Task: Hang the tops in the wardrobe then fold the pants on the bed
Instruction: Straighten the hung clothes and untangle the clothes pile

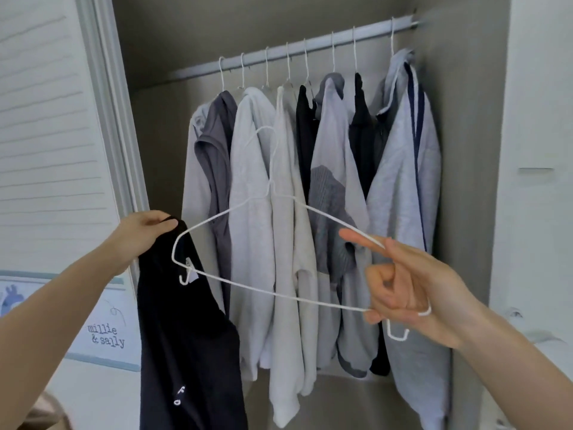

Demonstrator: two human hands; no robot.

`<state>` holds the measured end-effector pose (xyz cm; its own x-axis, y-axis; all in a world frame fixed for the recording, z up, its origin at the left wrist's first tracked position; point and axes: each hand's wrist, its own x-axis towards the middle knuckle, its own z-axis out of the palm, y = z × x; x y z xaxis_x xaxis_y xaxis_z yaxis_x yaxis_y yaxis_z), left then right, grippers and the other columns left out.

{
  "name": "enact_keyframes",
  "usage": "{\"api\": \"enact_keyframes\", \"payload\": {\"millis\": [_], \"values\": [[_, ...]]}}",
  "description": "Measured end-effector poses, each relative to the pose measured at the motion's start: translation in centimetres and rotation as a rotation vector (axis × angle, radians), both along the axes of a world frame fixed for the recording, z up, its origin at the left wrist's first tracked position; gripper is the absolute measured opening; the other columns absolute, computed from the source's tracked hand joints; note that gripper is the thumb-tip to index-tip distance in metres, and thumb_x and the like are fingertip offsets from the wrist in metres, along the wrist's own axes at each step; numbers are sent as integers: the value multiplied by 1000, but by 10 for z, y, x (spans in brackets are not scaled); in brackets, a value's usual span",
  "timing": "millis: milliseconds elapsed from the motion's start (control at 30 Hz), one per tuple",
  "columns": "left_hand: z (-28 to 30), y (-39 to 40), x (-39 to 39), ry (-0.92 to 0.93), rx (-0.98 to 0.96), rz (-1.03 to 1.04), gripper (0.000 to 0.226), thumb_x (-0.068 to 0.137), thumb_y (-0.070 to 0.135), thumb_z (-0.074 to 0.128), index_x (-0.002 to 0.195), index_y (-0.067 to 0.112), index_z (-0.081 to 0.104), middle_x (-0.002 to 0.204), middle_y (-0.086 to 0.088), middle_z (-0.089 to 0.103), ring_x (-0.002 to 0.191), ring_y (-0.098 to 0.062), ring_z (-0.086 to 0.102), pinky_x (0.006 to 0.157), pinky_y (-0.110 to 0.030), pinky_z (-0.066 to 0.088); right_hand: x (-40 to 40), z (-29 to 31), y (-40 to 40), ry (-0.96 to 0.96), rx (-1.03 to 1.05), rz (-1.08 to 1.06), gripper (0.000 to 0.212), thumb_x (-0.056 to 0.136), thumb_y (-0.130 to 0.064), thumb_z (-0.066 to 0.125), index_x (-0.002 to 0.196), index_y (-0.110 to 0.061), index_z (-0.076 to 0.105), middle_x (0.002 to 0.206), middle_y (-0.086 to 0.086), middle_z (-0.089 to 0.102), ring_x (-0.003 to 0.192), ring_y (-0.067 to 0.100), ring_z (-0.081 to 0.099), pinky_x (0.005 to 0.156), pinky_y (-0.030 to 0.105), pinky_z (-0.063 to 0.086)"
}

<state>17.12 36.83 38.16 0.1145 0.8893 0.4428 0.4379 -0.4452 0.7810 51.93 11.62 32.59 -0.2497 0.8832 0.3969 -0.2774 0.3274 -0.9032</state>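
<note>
Hidden or cut off: both forearms run out of the bottom corners; the black top (186,321) is cut by the lower edge, so its full shape cannot be told. The far end of the white wire hanger (248,283) disappears behind the right hand's fingers.
Left hand (141,232): near left, fingers curled over the top edge of the black top, pinching the cloth so that it hangs straight down.
Right hand (406,285): near right, lower fingers curled round the hanger's right corner, forefinger stretched out along the upper wire.
Black top: plain dark cloth, limp, hanging in front of the wardrobe's left side; the hanger's left corner lies against its upper part. Whether the wire is inside the garment cannot be told.
Writing on the top: small white letters near the lower edge, reading "F" and "O"; the rest is cut off.
White wire hanger: thin, triangular, held tilted, with small hooks under both corners; its top hook is blurred against the pale clothes behind.
Poster (105,330): on the left, low, pale with a blue border, reading "millie & sally".
Wardrobe door (52,119): left, white, slatted.
Hung clothes (338,181): farther back, grey, white and black tops close together on white hangers.
Rail (297,48): farthest, grey, sloping up to the right in the picture.
</note>
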Motion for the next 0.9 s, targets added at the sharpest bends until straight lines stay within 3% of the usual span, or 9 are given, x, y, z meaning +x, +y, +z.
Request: {"api": "enact_keyframes", "payload": {"millis": [100, 200, 433, 533, 700, 767, 833, 900], "values": [[2, -17, 14, 157, 27, -123, 13, 92, 26, 65, 86, 19, 75, 89, -6, 73, 83, -18, 68, 81, -31, 50, -3, -5, 7, 0, -3, -56, 42, 94, -40, 46, 132, -27, 56, 55, 5, 43, 40, 15, 34, 63, 38, 44], [3, -32, 29, 252, 107, -179, 15, 95, 21, 62, 90, 14, 74, 92, -11, 71, 84, -22, 64, 80, -31, 48, -10, -11, 14, -19, -10, -65, 41, 94, -39, 43, 130, -29, 58, 54, 6, 44, 39, 15, 35, 61, 38, 46], [15, -59, 41, -20, 241, -240, 20, 95, 21, 60, 91, 31, 77, 92, 1, 73, 83, -9, 66, 73, -20, 48, -27, -24, 27, -149, -15, -67, 37, 96, -36, 41, 125, -27, 61, 54, 9, 48, 36, 15, 33, 63, 39, 48], [18, -72, 57, -12, 287, -275, 20, 94, 24, 63, 87, 36, 77, 82, 11, 72, 73, -16, 58, 61, -27, 43, -33, -22, 34, -170, -17, -47, 35, 96, -33, 42, 124, -26, 62, 54, 9, 49, 36, 15, 32, 59, 37, 48], [12, -87, 64, -140, 171, -420, 22, 96, 15, 60, 99, 26, 78, 99, -1, 75, 96, -19, 70, 87, -39, 55, -33, -34, 37, -137, 96, -68, 36, 98, -33, 43, 128, -22, 60, 54, 9, 48, 39, 15, 36, 57, 37, 35], [9, -91, 63, -62, 175, -472, 25, 97, 14, 57, 107, 27, 75, 102, 2, 73, 102, -18, 67, 91, -33, 55, -31, -38, 36, -60, 150, -48, 39, 98, -30, 42, 131, -16, 57, 56, 6, 46, 46, 16, 40, 56, 34, 39], [7, -89, 63, 227, 425, -350, 24, 98, 17, 55, 114, 27, 70, 99, 5, 64, 101, -16, 59, 96, -31, 48, -28, -35, 34, 6, 186, 5, 43, 98, -31, 47, 134, -9, 54, 58, 4, 46, 53, 17, 43, 57, 33, 44], [6, -86, 61, 494, 643, -186, 22, 99, 28, 48, 110, 32, 67, 105, 4, 55, 105, -19, 47, 102, -41, 36, -27, -32, 31, 25, 196, 76, 49, 97, -35, 50, 137, -6, 50, 59, 3, 48, 57, 18, 43, 56, 34, 43]]}}
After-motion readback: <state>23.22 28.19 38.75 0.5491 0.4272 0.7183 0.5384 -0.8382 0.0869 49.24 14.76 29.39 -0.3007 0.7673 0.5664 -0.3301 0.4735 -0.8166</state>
